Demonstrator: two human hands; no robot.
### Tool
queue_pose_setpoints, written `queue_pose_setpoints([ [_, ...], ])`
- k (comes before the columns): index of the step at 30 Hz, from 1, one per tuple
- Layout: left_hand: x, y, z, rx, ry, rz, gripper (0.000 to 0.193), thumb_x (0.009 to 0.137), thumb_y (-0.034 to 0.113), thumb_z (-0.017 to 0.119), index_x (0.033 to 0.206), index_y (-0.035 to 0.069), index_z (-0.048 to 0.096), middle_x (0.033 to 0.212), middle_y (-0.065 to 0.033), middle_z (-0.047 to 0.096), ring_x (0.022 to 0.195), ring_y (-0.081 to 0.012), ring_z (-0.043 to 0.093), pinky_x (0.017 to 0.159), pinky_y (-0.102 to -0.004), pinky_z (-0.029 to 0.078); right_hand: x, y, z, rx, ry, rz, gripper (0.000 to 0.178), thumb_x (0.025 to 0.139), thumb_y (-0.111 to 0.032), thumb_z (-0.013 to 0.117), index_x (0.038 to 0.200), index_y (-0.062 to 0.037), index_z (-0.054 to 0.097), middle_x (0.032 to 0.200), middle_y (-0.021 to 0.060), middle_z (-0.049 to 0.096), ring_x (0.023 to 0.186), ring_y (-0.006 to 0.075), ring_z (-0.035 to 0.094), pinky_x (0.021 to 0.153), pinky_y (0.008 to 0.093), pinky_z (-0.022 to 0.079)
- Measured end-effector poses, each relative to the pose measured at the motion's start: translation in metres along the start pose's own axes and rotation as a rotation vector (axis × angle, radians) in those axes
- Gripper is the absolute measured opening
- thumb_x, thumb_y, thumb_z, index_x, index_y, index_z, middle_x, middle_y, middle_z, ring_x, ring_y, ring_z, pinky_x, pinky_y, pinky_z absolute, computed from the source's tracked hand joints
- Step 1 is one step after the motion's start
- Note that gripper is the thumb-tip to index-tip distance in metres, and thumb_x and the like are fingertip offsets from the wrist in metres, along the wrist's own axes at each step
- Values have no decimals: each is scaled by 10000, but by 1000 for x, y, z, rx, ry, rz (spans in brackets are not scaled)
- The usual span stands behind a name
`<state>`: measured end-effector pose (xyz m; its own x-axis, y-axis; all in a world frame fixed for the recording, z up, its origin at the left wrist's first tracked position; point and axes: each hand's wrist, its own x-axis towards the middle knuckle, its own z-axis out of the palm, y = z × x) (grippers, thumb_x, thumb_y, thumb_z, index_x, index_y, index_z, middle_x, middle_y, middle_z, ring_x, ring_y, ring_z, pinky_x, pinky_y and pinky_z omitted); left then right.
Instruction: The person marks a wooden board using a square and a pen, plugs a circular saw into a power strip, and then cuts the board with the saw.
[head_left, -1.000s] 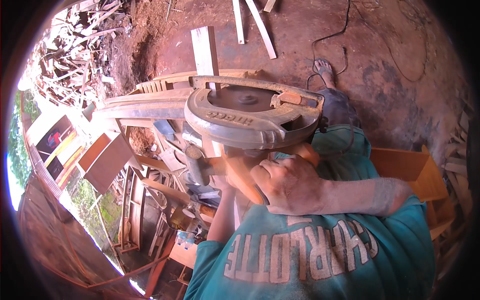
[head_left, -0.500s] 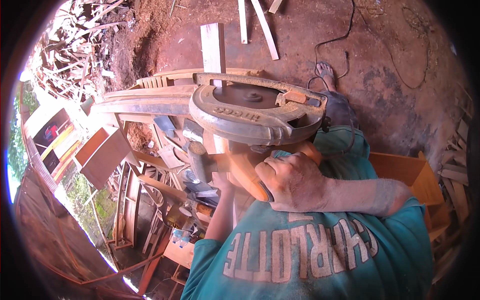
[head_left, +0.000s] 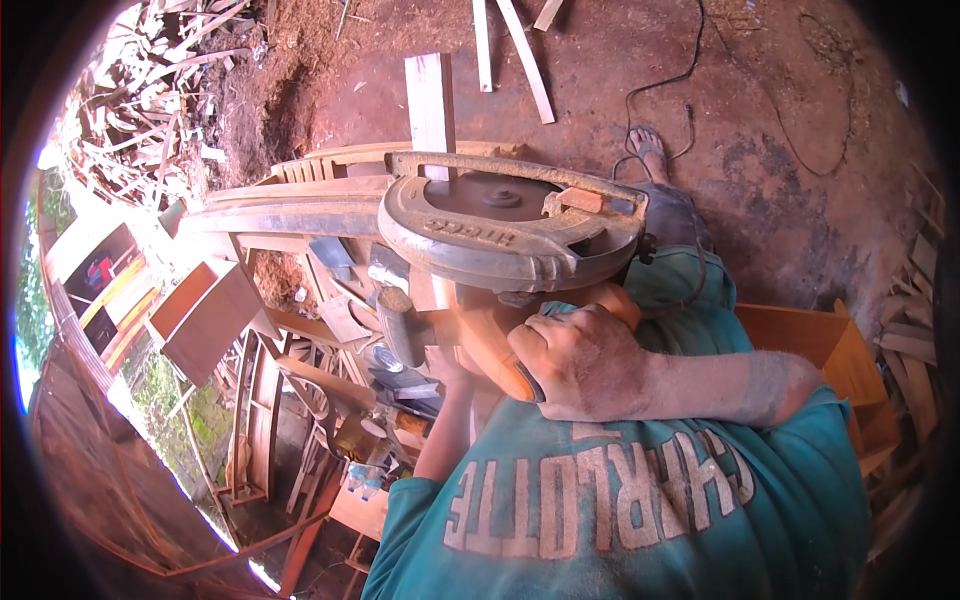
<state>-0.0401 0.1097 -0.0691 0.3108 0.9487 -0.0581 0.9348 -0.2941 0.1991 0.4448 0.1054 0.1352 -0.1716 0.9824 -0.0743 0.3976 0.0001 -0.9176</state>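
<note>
A circular saw [head_left: 510, 225] with a dusty grey blade guard and an orange body is held close in front of my chest. My right hand [head_left: 585, 365] is closed around its orange rear handle. My left hand [head_left: 440, 362] reaches up under the saw's front, beside a grey knob [head_left: 400, 325], and grips there; the saw body hides most of it. A long pale wooden plank [head_left: 290, 212] runs leftward from under the blade guard. My teal shirt fills the lower part of the view.
A short board [head_left: 430, 100] and thin wooden strips [head_left: 525, 60] lie on the red dirt floor. A black cable [head_left: 690, 70] snakes past a sandalled foot [head_left: 645, 145]. An orange wooden box [head_left: 830, 345] stands at right. Scrap wood [head_left: 150, 110] and furniture frames [head_left: 250, 420] are at left.
The view has shifted slightly, so the saw and the board sit a little further right. Both hands keep their hold on the saw.
</note>
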Motion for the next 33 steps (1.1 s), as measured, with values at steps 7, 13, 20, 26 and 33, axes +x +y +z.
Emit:
queue_pose_setpoints([
  [7, 11, 45, -22, 64, 48, 130, 214, 987, 197, 617, 1097, 15, 643, 933, -122, 703, 793, -272, 695, 679, -380, 571, 6, -3, 2, -9, -51, -7, 391, 707, -176, 809, 944, -7, 548, 866, 181, 674, 754, 313, 731, 671, 404, 591],
  [13, 20, 61, -28, 161, 95, 242, 226, 961, 200, 656, 1078, 8, 637, 926, -130, 698, 787, -281, 693, 674, -386, 567, 13, -7, 5, -33, -34, -13, 392, 701, -177, 810, 939, -15, 544, 849, 165, 675, 739, 301, 727, 658, 401, 584],
  [20, 11, 61, -24, -12, -11, 152, 270, 941, 230, 689, 1071, 6, 616, 957, -144, 683, 854, -289, 689, 694, -371, 561, 20, -10, 8, -47, -43, -5, 377, 689, -167, 800, 919, -16, 542, 829, 161, 673, 726, 296, 723, 644, 403, 573],
  [26, 10, 64, -20, -26, -9, 151, 310, 928, 257, 701, 1097, 9, 620, 962, -161, 688, 865, -309, 692, 708, -389, 560, 26, -13, 12, -46, -28, -13, 367, 683, -159, 792, 910, -10, 545, 821, 166, 672, 715, 301, 721, 641, 395, 578],
  [33, 10, 70, -18, -29, -22, 139, 369, 911, 294, 718, 1133, 14, 625, 968, -185, 695, 880, -337, 696, 727, -415, 559, 33, -15, 14, -30, -31, -5, 360, 681, -149, 787, 904, -6, 543, 815, 176, 670, 700, 307, 720, 637, 398, 581],
])
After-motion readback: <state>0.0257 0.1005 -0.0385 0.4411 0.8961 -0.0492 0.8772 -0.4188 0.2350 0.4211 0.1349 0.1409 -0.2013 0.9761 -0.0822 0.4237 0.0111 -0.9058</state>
